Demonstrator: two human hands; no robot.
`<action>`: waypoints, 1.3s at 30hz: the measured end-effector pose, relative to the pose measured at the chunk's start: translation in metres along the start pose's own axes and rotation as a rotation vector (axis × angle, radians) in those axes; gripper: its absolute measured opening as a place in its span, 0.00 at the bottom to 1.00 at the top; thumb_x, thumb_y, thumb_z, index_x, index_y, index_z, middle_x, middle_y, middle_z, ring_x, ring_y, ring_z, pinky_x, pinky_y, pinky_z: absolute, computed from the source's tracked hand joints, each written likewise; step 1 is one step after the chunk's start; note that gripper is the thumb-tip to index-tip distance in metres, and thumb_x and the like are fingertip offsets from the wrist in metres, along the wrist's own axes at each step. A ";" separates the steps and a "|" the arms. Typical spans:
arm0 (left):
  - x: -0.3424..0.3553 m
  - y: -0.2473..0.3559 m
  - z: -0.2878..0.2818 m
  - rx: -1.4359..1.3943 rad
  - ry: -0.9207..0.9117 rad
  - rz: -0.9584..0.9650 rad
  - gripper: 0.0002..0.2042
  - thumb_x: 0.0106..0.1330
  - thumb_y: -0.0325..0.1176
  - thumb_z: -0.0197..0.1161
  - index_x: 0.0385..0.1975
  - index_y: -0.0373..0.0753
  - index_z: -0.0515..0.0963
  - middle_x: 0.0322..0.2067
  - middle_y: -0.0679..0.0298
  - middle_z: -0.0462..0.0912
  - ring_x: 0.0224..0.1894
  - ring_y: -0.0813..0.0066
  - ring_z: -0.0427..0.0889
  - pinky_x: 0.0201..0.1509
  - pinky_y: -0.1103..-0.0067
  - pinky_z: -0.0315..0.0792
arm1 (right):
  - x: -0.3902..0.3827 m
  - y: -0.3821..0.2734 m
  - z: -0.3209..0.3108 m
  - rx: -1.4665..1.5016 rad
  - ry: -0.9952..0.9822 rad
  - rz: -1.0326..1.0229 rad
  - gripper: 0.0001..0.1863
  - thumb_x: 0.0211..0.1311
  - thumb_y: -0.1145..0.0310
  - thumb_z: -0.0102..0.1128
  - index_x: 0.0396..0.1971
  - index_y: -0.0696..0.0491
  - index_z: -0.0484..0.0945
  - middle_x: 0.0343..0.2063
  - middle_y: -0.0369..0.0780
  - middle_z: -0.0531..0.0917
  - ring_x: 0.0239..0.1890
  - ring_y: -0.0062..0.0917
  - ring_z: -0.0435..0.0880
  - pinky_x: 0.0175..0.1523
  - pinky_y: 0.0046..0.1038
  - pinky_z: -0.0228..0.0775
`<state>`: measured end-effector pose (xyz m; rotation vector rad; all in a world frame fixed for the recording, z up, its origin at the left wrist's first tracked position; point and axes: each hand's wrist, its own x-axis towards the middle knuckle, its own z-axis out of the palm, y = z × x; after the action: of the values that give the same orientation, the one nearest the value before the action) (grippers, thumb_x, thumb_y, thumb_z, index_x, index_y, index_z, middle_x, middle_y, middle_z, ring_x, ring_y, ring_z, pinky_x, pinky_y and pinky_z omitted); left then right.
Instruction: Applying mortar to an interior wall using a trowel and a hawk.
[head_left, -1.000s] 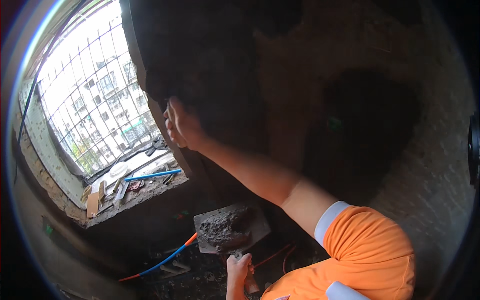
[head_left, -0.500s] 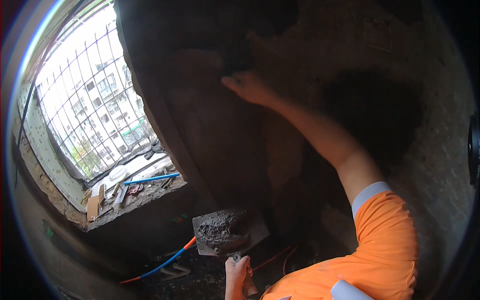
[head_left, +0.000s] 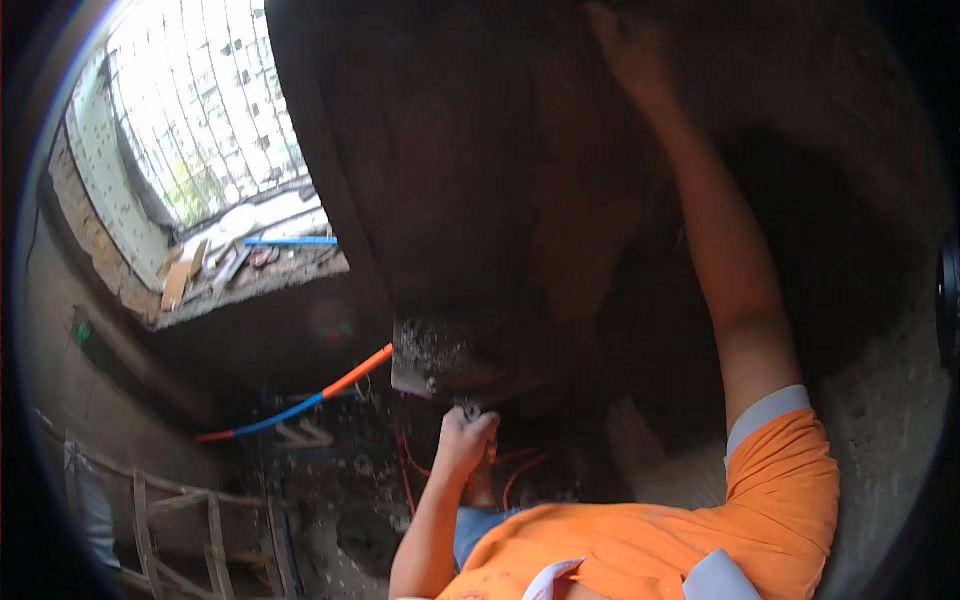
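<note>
My left hand [head_left: 467,437], low in the middle, is closed round the handle of a plasterer's hawk [head_left: 415,385]. Its flat plate lies beyond my fist and carries a heap of grey mortar [head_left: 432,345]; the plate's right part fades into shadow. High up and to the right, my right hand [head_left: 630,50] is at the dark wall [head_left: 450,180], arm stretched out. Its fingers look curled, but what they grip is lost in the dark and blur.
At left, a barred window [head_left: 205,110] has a sill [head_left: 270,275] littered with scraps and a blue pipe [head_left: 290,241]. An orange and blue pipe [head_left: 360,371] runs below it. A ladder-like frame [head_left: 142,520] stands at lower left. Red hoses [head_left: 407,470] lie near the floor.
My right hand has moved up and to the right in the picture. The hawk and my left hand show higher, with less mortar visible on the plate. The view has tilted lower, showing the ladder-like frame.
</note>
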<state>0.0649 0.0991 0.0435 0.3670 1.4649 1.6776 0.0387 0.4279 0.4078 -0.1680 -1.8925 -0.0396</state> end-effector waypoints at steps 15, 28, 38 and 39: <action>-0.006 0.027 0.004 0.193 -0.004 0.071 0.12 0.58 0.30 0.58 0.15 0.38 0.66 0.12 0.66 0.70 0.12 0.78 0.70 0.17 0.78 0.66 | -0.228 -0.071 -0.066 0.120 -0.635 -0.110 0.16 0.49 0.58 0.68 0.18 0.53 0.74 0.17 0.40 0.78 0.21 0.38 0.79 0.24 0.34 0.69; -0.015 0.011 0.030 0.470 -0.178 0.428 0.10 0.60 0.29 0.61 0.33 0.32 0.68 0.18 0.59 0.74 0.17 0.71 0.74 0.23 0.75 0.70 | -0.223 -0.066 -0.073 -0.142 0.088 -0.391 0.17 0.41 0.59 0.75 0.28 0.50 0.77 0.20 0.32 0.76 0.22 0.27 0.78 0.28 0.29 0.72; 0.035 0.013 0.097 -0.132 -0.194 -0.011 0.07 0.60 0.26 0.55 0.21 0.37 0.68 0.16 0.65 0.69 0.14 0.75 0.68 0.17 0.76 0.65 | -0.100 0.034 -0.017 0.423 -0.110 0.177 0.23 0.56 0.47 0.62 0.29 0.56 0.77 0.17 0.37 0.75 0.17 0.15 0.74 0.20 0.22 0.65; 0.038 0.011 0.096 -0.133 -0.188 -0.007 0.07 0.60 0.26 0.55 0.21 0.37 0.68 0.16 0.65 0.69 0.14 0.75 0.68 0.17 0.76 0.65 | -0.086 0.035 -0.027 0.483 -0.233 0.351 0.25 0.58 0.44 0.57 0.29 0.56 0.77 0.17 0.36 0.74 0.17 0.15 0.73 0.19 0.21 0.64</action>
<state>0.1055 0.1915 0.0678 0.4334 1.2091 1.6765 0.0960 0.4509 0.3331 -0.1755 -2.0190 0.6946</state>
